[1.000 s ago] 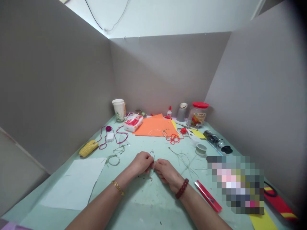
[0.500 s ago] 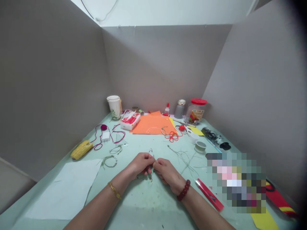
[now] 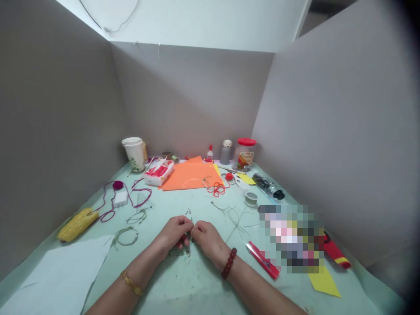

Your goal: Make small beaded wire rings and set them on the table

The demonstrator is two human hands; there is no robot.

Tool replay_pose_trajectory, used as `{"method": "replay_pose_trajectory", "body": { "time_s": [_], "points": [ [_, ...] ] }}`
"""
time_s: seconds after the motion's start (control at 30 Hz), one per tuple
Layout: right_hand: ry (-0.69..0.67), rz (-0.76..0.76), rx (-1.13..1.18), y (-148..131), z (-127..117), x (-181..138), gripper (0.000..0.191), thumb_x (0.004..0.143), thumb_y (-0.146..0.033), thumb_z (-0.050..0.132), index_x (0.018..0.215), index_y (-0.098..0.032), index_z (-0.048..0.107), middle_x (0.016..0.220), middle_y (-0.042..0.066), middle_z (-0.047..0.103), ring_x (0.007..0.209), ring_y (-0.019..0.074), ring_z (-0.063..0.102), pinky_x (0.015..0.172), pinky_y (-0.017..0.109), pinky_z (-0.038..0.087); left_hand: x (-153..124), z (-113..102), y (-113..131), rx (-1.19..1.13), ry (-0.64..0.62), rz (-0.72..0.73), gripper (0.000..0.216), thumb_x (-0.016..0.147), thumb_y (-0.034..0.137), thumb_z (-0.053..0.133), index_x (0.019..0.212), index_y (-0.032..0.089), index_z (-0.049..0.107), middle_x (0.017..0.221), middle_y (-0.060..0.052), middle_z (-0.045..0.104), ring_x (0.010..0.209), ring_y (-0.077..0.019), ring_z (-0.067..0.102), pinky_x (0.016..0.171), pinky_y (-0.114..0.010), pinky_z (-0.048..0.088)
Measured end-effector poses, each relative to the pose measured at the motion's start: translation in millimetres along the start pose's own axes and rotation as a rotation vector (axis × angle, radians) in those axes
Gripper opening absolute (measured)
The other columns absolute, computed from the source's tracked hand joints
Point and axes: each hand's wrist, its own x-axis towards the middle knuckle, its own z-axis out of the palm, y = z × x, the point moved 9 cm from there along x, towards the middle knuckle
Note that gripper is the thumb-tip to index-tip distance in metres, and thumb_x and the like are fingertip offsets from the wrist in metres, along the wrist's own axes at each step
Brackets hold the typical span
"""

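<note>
My left hand and my right hand meet at the middle of the table, fingertips pinched close together. Between them shows a bit of thin greenish cord, mostly hidden by the fingers. Small dark and pale bits lie on the table just beyond my hands, and a few more lie beneath them. To the left rest a green cord bracelet and a second loop of green cord. Loose green strands spread out beyond my right hand.
A red craft knife package lies right of my right wrist, near a blurred patch. Green cord spool, red cord, orange sheets and tissues stand farther back. At left are yellow corn and white paper.
The view has turned to the right, so everything sits farther left in the picture. Both hands keep their pinch together, with little visible movement over the table.
</note>
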Motion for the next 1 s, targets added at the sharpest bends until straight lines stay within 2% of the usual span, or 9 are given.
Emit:
{"method": "replay_pose_trajectory", "body": {
  "time_s": [0.3,0.53,0.63,0.8,1.0],
  "points": [
    [0.081,-0.086,-0.148,-8,-5,-2,0.020,0.078,-0.015,0.043,0.059,-0.016,0.048,0.058,-0.001,0.052,0.056,0.0092,0.042,0.052,0.021,0.026,6,-3,-4,0.074,0.065,0.010,0.035,0.069,0.051,0.058,0.070,0.017,0.053,0.039,0.006,0.050,0.030,-0.0044,0.033,0.035,-0.017,0.021],
    [0.066,-0.171,-0.289,-16,-5,-11,0.024,0.082,-0.014,0.040,0.063,-0.015,0.055,0.063,0.003,0.061,0.057,0.0105,0.047,0.054,0.021,0.028,6,-1,-1,0.014,0.086,0.069,0.029,0.069,0.043,0.061,0.064,0.017,0.052,0.038,0.006,0.051,0.031,-0.0044,0.035,0.035,-0.017,0.024],
    [0.052,-0.174,-0.340,-15,-10,-25,0.022,0.084,-0.014,0.040,0.068,-0.016,0.056,0.067,0.004,0.063,0.060,0.0117,0.049,0.056,0.022,0.028,8,0,-4,-0.021,0.067,0.071,0.025,0.072,0.039,0.059,0.065,0.016,0.052,0.043,0.004,0.055,0.031,-0.0043,0.037,0.036,-0.018,0.025],
    [0.044,-0.144,-0.525,-17,-21,-61,0.021,0.088,-0.015,0.039,0.075,-0.018,0.055,0.070,0.003,0.064,0.063,0.0134,0.052,0.057,0.023,0.027,7,0,-4,-0.091,0.028,0.063,0.019,0.073,0.030,0.060,0.065,0.015,0.051,0.068,-0.004,0.068,0.034,-0.0024,0.042,0.037,-0.018,0.029],
    [0.063,-0.212,-0.741,-18,-12,-95,0.023,0.089,-0.013,0.039,0.074,-0.019,0.055,0.074,0.002,0.061,0.065,0.0150,0.052,0.057,0.027,0.027,3,1,-1,-0.131,-0.030,0.020,0.017,0.072,0.026,0.062,0.068,0.014,0.050,0.078,-0.007,0.070,0.037,-0.0018,0.045,0.040,-0.018,0.031]
  ]
}}
